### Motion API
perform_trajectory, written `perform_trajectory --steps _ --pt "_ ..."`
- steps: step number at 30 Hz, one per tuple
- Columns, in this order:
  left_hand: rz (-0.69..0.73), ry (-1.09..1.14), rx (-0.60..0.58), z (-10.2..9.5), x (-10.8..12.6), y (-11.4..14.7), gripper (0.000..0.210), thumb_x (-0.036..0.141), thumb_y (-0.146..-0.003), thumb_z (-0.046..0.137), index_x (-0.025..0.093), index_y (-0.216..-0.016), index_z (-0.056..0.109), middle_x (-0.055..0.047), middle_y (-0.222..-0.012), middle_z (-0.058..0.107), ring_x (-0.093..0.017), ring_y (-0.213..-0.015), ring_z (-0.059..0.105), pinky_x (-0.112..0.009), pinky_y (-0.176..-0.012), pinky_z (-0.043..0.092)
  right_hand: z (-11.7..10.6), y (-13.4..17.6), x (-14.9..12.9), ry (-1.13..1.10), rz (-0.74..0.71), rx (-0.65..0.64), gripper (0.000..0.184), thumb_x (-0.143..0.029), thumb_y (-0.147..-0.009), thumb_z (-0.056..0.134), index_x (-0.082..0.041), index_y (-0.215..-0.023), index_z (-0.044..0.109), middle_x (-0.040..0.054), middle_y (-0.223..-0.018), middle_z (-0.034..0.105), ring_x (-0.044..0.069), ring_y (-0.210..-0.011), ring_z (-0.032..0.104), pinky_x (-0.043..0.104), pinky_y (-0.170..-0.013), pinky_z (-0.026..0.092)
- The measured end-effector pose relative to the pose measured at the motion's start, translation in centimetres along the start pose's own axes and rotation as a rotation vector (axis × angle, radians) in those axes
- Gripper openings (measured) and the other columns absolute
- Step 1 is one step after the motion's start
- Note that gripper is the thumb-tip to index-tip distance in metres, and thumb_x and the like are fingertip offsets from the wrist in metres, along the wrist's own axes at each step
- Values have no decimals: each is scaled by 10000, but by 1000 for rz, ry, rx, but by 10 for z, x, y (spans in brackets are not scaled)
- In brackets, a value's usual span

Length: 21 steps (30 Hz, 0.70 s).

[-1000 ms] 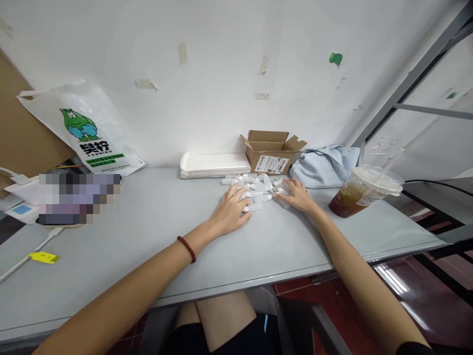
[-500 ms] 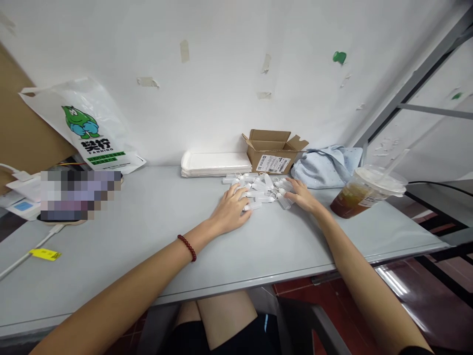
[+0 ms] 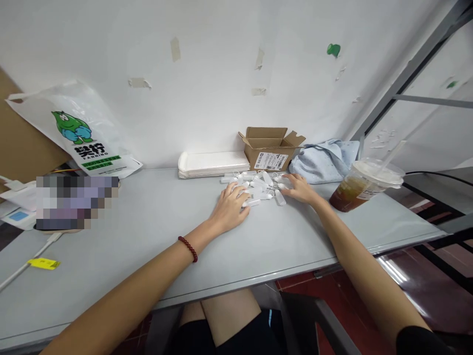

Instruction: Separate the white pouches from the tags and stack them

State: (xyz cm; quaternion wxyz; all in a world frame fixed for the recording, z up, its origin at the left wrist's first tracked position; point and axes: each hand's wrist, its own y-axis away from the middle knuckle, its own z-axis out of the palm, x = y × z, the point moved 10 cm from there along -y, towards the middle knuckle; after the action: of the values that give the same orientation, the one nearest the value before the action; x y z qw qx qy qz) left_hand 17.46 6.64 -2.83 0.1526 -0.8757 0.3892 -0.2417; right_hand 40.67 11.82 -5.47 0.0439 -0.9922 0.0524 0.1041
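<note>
Several small translucent white plastic bottles (image 3: 257, 183) with white caps lie in a loose pile on the grey table (image 3: 148, 217). My left hand (image 3: 229, 208), palm down, rests at the pile's left edge with its fingers spread and touching some of them. On the opposite side, my right hand (image 3: 300, 190) lies with fingers apart against the right edge of the pile. Neither hand grips anything that I can see; parts of the bottles nearest the fingertips are hidden.
Behind the pile stand a stack of white trays (image 3: 214, 162) and an open cardboard box (image 3: 271, 153). A light blue cloth bag (image 3: 325, 160) and a lidded drink cup (image 3: 365, 185) are at right. At left are a plastic bag (image 3: 84, 133), a blurred-out device (image 3: 77, 202) and a cable (image 3: 22, 268).
The camera view has shifted slightly. My right hand has moved a little beside the pile's right edge; my left hand stays nearly in place on the left.
</note>
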Motion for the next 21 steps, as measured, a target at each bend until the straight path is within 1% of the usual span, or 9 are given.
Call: perform_trajectory --steps 2,4,7,10,12,14,17,19,21 --pt "-22 25 5 -2 -2 -1 409 242 -822 519 197 -1229 513 -102 -1274 513 -328 -1301 288 -506 -1023 339 -3 -4 -3 62 24 -21 572 -397 -740 537 -205 -1273 455 150 -1281 474 360 -1171 435 458 -898 389" --pt "-54 58 10 -2 -5 -1 521 239 -809 527 217 -1319 423 -97 -1286 502 -325 -1303 281 -505 -1025 334 -6 -9 -8 149 30 -38 527 -356 -752 526 -180 -1245 459 171 -1219 509 352 -1115 486 433 -859 407" --pt "-105 115 33 -3 -12 -2 641 239 -782 558 186 -1377 324 -123 -1335 448 -330 -1310 266 -504 -1046 309 -9 -16 -16 273 16 -61 495 -299 -755 515 -143 -1221 456 191 -1145 554 337 -1025 550 388 -784 425" --pt "-144 185 79 -4 -19 -3 782 222 -739 614 130 -1408 219 -170 -1367 389 -313 -1299 301 -472 -1083 276 -12 -20 -24 361 -2 -77 461 -248 -751 517 -129 -1194 471 190 -1063 608 319 -952 590 349 -710 423" --pt "-181 235 101 -4 -25 -3 858 212 -712 644 122 -1416 162 -190 -1382 361 -305 -1296 319 -459 -1087 279 -13 -21 -29 405 -6 -66 435 -177 -736 505 -125 -1167 494 189 -1008 637 309 -907 609 333 -669 412" --pt "-212 268 104 -2 -30 -3 893 214 -698 659 134 -1417 137 -198 -1396 341 -313 -1304 314 -472 -1081 285 -16 -20 -30 415 17 -34 430 -133 -719 490 -127 -1149 511 186 -961 655 304 -857 622 324 -631 398" --pt "-213 277 93 1 -31 -3 890 227 -697 663 131 -1413 144 -206 -1391 347 -329 -1307 309 -492 -1080 280 -19 -17 -23 347 73 47 431 -139 -701 503 -133 -1131 525 169 -898 665 292 -792 623 315 -592 379" --pt "-211 274 89 2 -30 -3 880 235 -700 661 127 -1410 154 -206 -1380 362 -332 -1300 317 -495 -1077 284 -26 -16 -15 238 96 133 405 -156 -664 543 -143 -1069 549 137 -836 660 274 -762 608 305 -579 372" --pt "-217 281 88 1 -30 -3 875 237 -701 658 138 -1410 154 -201 -1377 365 -330 -1299 324 -500 -1076 286 -38 -13 -7 56 118 268 332 -190 -627 587 -160 -957 570 95 -771 641 249 -725 583 300 -576 372"
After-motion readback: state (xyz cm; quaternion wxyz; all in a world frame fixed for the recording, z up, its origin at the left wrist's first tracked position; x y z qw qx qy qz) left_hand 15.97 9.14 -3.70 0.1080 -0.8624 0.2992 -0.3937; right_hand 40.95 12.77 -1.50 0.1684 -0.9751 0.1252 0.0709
